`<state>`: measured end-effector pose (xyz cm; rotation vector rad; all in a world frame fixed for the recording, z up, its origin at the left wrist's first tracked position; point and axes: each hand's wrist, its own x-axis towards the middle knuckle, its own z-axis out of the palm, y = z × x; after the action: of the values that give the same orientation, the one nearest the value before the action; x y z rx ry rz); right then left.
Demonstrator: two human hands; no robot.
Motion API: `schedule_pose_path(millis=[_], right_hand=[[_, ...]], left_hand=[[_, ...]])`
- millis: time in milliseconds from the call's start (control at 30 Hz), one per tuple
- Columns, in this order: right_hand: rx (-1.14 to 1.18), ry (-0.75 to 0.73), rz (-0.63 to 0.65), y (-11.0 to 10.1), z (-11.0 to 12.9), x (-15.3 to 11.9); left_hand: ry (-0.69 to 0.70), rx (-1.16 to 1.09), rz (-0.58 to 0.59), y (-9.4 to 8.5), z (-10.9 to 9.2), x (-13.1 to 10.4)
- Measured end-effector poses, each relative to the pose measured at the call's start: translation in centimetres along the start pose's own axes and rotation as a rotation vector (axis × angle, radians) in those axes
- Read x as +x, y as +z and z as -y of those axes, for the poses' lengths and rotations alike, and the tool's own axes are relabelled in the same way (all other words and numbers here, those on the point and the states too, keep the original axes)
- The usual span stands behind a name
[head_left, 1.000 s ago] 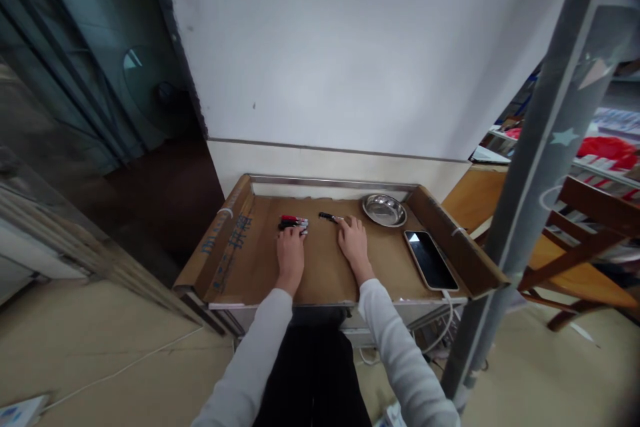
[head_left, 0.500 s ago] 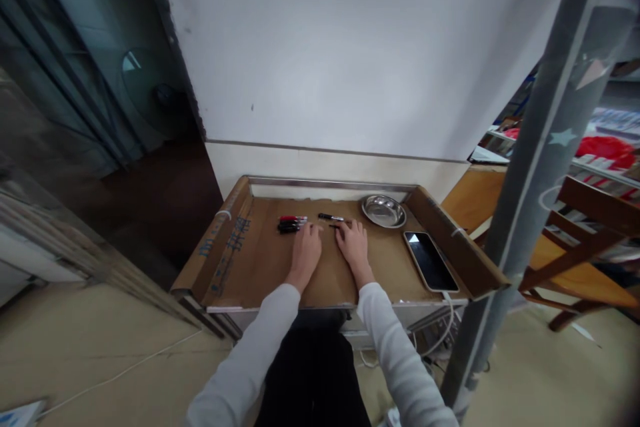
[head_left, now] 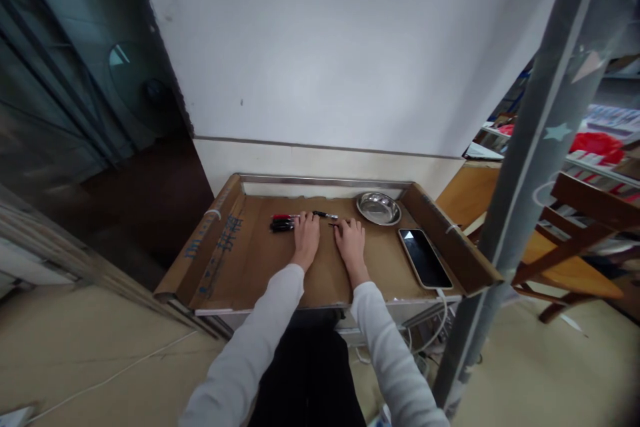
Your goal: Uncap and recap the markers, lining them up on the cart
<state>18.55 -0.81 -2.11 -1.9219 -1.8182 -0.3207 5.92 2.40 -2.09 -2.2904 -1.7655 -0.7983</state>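
Note:
My left hand [head_left: 307, 235] lies palm down on the cardboard with its fingers stretched out and a little apart. Its fingertips reach between a small row of pens and a black marker [head_left: 325, 215]; whether they touch is too small to tell. In the row are a red pen [head_left: 281, 217] and black pens [head_left: 281, 225], their right ends partly hidden by the hand. Just right of it, my right hand [head_left: 351, 243] rests with fingers bent downward. A thin dark piece [head_left: 332, 225] pokes out between its thumb and forefinger, the rest of it hidden.
A shallow steel bowl [head_left: 379, 208] stands at the back right. In front of it lies a phone [head_left: 425, 259] with a white cable [head_left: 443, 320]. Raised cardboard sides [head_left: 200, 247] border the desk. A grey post [head_left: 520, 167] and a wooden chair [head_left: 570, 240] are to the right.
My left hand has shifted slightly forward, its fingertips now by the black marker's left end. My right hand stays nearly in place. The whole view has shifted a little.

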Motion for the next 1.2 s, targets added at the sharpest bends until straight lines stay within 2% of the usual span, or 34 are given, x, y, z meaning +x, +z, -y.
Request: schedule_pose_path(millis=[333, 533, 633, 833, 967, 1200], right_hand=[[0.119, -0.102, 0.04, 0.1, -0.1, 0.3], [0.167, -0.15, 0.081, -0.5, 0.0, 0.3], [0.133, -0.113, 0.084, -0.8, 0.1, 0.1], [0.055, 0.051, 0.014, -1.3, -0.4, -1.2], [0.05, 0.092, -0.025, -1.7, -0.6, -2.4], [0.078, 0.022, -0.026, -2.3, 0.0, -3.1]], left_hand=[[0.176, -0.107, 0.097, -0.4, 0.0, -0.2], [0.208, -0.228, 0.064, -0.7, -0.1, -0.2], [0.206, -0.214, 0.051, -0.4, -0.3, -0.1], [0.243, -0.181, 0.026, 0.5, -0.5, 0.3], [0.291, -0.153, 0.065, -0.4, -0.5, -0.7], [0.189, -0.178, 0.051, -2.7, 0.5, -3.9]])
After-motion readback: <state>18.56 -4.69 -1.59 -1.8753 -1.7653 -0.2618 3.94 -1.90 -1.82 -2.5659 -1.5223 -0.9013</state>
